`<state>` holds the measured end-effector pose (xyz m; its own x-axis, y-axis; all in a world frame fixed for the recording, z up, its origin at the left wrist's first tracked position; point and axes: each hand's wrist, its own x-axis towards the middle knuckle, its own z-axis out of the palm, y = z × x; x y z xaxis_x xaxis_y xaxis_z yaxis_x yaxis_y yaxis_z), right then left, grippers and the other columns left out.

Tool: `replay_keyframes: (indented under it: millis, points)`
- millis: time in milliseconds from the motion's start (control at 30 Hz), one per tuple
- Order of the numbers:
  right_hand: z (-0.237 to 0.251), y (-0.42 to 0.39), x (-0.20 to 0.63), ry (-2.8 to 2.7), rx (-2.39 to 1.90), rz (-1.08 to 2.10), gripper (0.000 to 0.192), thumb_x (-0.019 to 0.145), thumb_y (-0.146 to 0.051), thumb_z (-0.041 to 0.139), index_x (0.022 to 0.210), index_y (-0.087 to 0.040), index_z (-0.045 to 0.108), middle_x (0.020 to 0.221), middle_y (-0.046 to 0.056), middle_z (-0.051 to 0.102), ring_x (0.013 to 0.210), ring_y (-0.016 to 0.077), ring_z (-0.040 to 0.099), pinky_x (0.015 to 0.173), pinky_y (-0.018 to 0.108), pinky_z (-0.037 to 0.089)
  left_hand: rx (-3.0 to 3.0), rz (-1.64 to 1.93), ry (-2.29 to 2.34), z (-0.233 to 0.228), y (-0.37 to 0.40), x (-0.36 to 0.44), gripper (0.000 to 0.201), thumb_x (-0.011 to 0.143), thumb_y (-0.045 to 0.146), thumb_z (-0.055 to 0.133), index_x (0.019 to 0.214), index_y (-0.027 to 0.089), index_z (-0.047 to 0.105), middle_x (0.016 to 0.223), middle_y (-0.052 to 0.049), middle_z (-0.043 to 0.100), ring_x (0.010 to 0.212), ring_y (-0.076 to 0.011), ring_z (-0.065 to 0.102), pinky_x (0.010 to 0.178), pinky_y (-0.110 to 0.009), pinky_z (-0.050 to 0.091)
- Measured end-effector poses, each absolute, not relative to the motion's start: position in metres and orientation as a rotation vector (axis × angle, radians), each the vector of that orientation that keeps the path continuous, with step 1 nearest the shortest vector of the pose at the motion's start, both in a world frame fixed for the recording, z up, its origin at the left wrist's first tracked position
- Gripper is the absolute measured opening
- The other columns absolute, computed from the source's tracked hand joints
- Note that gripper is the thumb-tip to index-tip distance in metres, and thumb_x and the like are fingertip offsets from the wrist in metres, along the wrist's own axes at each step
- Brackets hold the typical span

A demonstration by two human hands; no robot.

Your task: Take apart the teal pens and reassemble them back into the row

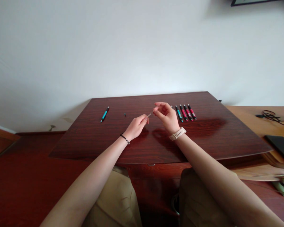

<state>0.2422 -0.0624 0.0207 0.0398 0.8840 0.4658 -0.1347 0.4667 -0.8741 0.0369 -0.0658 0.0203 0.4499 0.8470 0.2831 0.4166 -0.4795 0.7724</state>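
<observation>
Reddish-brown floor (33, 183) showed at the bottom, with the wearer's khaki trousers (115, 201) and part of a dark shoe (175, 203) nearest the camera. Past the knees came a glossy dark wood worktop (85, 138), both forearms reaching over it. Left wrist had a thin dark bracelet (125, 138), right wrist a pale watch (178, 134).

So, the left hand (137, 126) had its fingers pinched on a thin pale rod (149, 114), which stuck out toward the right hand (167, 116), roughly mid-worktop. Right thumb and index were bent in close around the rod's far end, other fingers curled loosely, but honestly I couldn't tell if they were gripping it.

Off to the left of the hands lay a tiny dark-and-teal piece (125, 114), and further left a blue pen (105, 114) on a slant. Just right of the right hand, another blue pen (179, 113) and three pink pens (188, 112) sat in a neat row, plus something mostly hidden behind the hand. Over on a lighter wooden table (246, 115) was a black cable (272, 117). Behind everything: plain white wall (132, 47).
</observation>
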Motion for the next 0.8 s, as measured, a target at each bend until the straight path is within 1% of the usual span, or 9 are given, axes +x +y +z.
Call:
replay_keyframes:
  millis: [133, 400, 600, 700, 800]
  points:
    - [0.022, -0.062, 0.245, -1.283, -0.757, 0.877, 0.043, 0.088, -0.047, 0.085, 0.121, -0.026, 0.068, 0.103, 0.005, 0.073, 0.094, 0.0199, 0.071, 0.094, 0.040, 0.062, 2.076, 0.892, 1.058, 0.022, -0.066, 0.037, 0.039, 0.112, 0.045, 0.039, 0.088, 0.021, 0.059, 0.085, -0.002, 0.062, 0.081, -0.0180, 0.056, 0.079, -0.029, 0.043]
    - [0.023, -0.066, 0.242, -1.350, -0.774, 0.889, 0.044, 0.088, -0.050, 0.084, 0.120, -0.025, 0.068, 0.103, 0.005, 0.075, 0.097, 0.0202, 0.072, 0.095, 0.038, 0.061, 2.080, 0.879, 1.080, 0.022, -0.066, 0.038, 0.039, 0.111, 0.045, 0.039, 0.088, 0.021, 0.060, 0.083, -0.002, 0.061, 0.079, -0.0181, 0.055, 0.079, -0.030, 0.042]
    - [0.027, -0.072, 0.238, -1.415, -0.795, 0.940, 0.048, 0.087, -0.050, 0.085, 0.124, -0.026, 0.066, 0.101, 0.004, 0.075, 0.093, 0.0208, 0.073, 0.089, 0.038, 0.062, 2.080, 0.886, 1.050, 0.026, -0.069, 0.040, 0.034, 0.110, 0.044, 0.046, 0.089, 0.020, 0.060, 0.084, -0.001, 0.062, 0.081, -0.0182, 0.056, 0.081, -0.030, 0.042]
    - [0.027, -0.072, 0.237, -1.417, -0.761, 0.998, 0.051, 0.086, -0.050, 0.086, 0.127, -0.026, 0.065, 0.102, 0.005, 0.076, 0.095, 0.0214, 0.074, 0.089, 0.038, 0.063, 2.071, 0.892, 1.015, 0.027, -0.070, 0.041, 0.032, 0.109, 0.045, 0.049, 0.094, 0.019, 0.061, 0.089, -0.002, 0.066, 0.086, -0.0194, 0.059, 0.085, -0.031, 0.044]
    - [0.023, -0.072, 0.236, -1.418, -0.735, 1.040, 0.052, 0.085, -0.049, 0.087, 0.127, -0.026, 0.066, 0.102, 0.004, 0.076, 0.097, 0.0216, 0.075, 0.094, 0.039, 0.062, 2.046, 0.938, 0.975, 0.026, -0.070, 0.042, 0.029, 0.108, 0.046, 0.053, 0.102, 0.019, 0.062, 0.098, -0.004, 0.069, 0.092, -0.0205, 0.061, 0.089, -0.032, 0.046]
